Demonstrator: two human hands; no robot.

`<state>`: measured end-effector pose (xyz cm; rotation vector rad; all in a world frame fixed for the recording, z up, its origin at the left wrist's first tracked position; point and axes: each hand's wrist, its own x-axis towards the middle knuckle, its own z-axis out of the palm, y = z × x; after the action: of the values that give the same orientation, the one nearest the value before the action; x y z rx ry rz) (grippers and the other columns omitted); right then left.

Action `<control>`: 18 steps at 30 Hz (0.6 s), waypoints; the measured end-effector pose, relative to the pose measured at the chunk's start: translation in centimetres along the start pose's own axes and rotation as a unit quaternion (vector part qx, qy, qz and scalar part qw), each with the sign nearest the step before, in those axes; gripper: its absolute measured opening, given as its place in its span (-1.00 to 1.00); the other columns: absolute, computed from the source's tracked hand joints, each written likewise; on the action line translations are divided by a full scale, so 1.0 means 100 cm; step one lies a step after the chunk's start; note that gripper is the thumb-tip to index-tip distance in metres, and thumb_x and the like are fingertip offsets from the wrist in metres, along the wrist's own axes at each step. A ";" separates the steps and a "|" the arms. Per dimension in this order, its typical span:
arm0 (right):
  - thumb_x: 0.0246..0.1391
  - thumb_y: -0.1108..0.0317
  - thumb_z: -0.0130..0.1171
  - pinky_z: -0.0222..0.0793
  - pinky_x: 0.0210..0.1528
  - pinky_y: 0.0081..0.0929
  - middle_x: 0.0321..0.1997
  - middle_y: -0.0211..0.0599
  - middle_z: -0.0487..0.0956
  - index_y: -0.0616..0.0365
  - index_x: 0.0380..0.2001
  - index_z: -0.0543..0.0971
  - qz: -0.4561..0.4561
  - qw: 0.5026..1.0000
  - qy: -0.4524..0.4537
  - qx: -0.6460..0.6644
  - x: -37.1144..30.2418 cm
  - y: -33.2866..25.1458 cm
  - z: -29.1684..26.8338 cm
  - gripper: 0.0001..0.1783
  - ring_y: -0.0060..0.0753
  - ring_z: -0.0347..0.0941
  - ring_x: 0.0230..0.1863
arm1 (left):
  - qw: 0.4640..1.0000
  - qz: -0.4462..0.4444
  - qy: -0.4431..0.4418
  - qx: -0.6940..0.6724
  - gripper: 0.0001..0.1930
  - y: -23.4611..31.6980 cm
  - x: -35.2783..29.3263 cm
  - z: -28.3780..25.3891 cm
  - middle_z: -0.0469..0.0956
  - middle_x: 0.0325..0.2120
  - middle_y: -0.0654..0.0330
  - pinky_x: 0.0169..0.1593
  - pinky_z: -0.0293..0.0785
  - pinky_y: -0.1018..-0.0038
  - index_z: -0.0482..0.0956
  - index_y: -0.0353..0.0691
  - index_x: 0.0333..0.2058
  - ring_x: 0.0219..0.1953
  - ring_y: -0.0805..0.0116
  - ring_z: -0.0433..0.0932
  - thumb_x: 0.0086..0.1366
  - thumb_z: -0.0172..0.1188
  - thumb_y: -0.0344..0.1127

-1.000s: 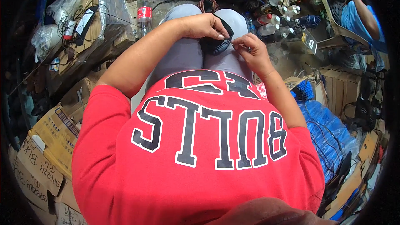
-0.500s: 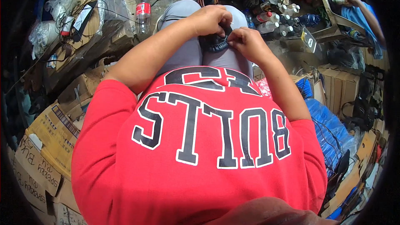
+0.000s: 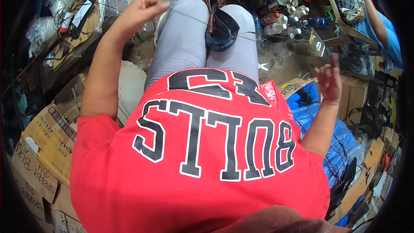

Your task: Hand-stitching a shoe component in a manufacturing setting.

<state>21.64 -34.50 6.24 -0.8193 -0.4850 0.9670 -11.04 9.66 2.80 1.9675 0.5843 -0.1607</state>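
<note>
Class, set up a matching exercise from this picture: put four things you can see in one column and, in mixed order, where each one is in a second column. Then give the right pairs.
Things:
1. shoe upper
2. left hand
3. right hand
4. bottles

Places:
A. raised out to the person's right, fingers spread
B. on the ground beyond the right knee
C. clamped between the knees
D. raised above the left knee, fingers pinched on a thread

Pairs: 1-C, 2-D, 3-A, 4-B

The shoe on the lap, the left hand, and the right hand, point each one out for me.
shoe (image 3: 221, 29): head view, on its dark upper, between the knees.
left hand (image 3: 144, 8): head view, on the back of the closed fist.
right hand (image 3: 330, 82): head view, on the palm, below the raised fingers.
</note>
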 end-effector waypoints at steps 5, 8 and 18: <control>0.07 0.13 0.12 0.28 -0.29 -0.53 -0.38 -0.32 0.57 0.17 -0.33 0.59 0.241 0.746 0.101 -0.613 -0.022 0.060 -0.012 -0.69 -0.56 0.34 -0.46 | 0.702 0.095 0.047 -0.705 -0.57 0.077 0.013 0.055 0.35 -0.59 0.29 -0.27 0.25 0.50 0.28 -0.12 -0.67 -0.52 0.48 0.31 0.36 -0.11 -0.06; 0.06 0.10 0.11 0.22 -0.47 -0.37 -0.66 -0.01 0.43 0.24 -0.67 0.49 0.203 0.568 0.049 -0.796 -0.037 0.069 -0.007 -0.58 -0.11 0.34 -0.63 | 0.723 0.133 -0.111 -0.669 -0.54 0.006 0.036 0.016 0.16 -0.74 0.36 -0.23 0.26 0.46 0.12 -0.05 -0.72 -0.64 0.47 0.18 0.37 -0.13 -0.06; 0.16 0.05 -0.02 0.21 -0.22 -0.62 -0.30 -0.37 0.49 0.12 0.01 0.44 0.181 0.778 0.508 -0.321 -0.031 0.053 -0.017 -0.54 -0.53 0.37 -0.30 | 0.910 0.000 0.224 -0.349 -0.61 -0.044 0.021 -0.048 0.55 -0.30 0.16 -0.15 0.40 0.45 0.58 -0.25 -0.34 -0.45 0.49 0.48 0.36 -0.12 -0.08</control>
<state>18.45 -36.14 1.00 -1.9515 0.3498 0.5378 -11.96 16.13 0.68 1.2938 0.8017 0.4628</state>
